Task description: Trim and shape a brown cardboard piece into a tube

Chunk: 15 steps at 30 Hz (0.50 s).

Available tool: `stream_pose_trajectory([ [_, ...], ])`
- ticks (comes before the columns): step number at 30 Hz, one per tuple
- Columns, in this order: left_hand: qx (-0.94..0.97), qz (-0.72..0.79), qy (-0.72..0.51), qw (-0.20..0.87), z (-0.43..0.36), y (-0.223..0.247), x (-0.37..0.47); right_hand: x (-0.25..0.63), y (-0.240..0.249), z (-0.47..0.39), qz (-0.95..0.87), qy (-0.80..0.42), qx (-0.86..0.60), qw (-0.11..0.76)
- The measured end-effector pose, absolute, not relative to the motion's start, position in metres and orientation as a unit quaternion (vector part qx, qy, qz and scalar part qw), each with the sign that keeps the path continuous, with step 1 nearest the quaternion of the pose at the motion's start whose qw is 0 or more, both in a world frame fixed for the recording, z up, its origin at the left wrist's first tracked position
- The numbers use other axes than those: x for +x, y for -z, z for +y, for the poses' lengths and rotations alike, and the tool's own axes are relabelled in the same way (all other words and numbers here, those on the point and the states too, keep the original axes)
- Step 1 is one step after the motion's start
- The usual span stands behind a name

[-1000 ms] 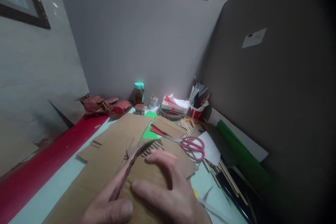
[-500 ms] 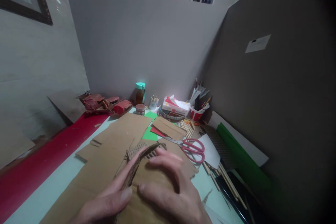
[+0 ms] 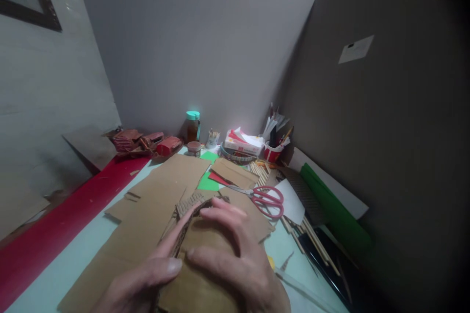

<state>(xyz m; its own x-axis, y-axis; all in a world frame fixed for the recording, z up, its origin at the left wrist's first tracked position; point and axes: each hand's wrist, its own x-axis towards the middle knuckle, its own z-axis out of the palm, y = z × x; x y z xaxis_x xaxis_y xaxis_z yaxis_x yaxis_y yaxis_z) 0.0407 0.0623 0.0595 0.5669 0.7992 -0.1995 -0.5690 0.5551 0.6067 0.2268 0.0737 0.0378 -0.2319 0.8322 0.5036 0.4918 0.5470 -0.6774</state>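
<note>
Low in the middle, a brown cardboard piece (image 3: 201,283) with a bent, corrugated strip of edge along its left and far sides is held between both hands. My left hand (image 3: 143,274) is closed along the left edge, thumb on the near side and fingers stretched behind the strip. My right hand (image 3: 242,249) curls over the top, with its thumb on the face and fingertips at the far edge. A frayed corrugated scrap (image 3: 189,204) lies just beyond. Scissors with red handles (image 3: 270,195) rest to the right, apart from the hands.
Large flat cardboard sheets (image 3: 121,239) cover the table's left. Wooden sticks (image 3: 317,244), white paper (image 3: 290,200) and a green roll (image 3: 330,205) lie right. A bottle (image 3: 193,129), tissue box (image 3: 244,144) and red cup (image 3: 271,153) stand behind. A yellow-ended object (image 3: 271,261) sits by my right wrist.
The view has shifted a little, so the background sits higher. Both hands keep their hold; the cardboard's face shows more, and the yellow-ended object has come into sight beside my right wrist.
</note>
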Motion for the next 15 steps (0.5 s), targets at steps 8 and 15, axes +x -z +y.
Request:
stream_pose_trajectory([
  [8, 0.319, 0.375, -0.459, 0.74, 0.06, -0.047, 0.042, 0.228, -0.032, 0.077, -0.814, -0.117, -0.3, 0.483],
  [15, 0.293, 0.397, -0.441, 0.75, 0.058, -0.061, 0.044, 0.221, -0.053, 0.07, -0.77, -0.165, -0.298, 0.54],
])
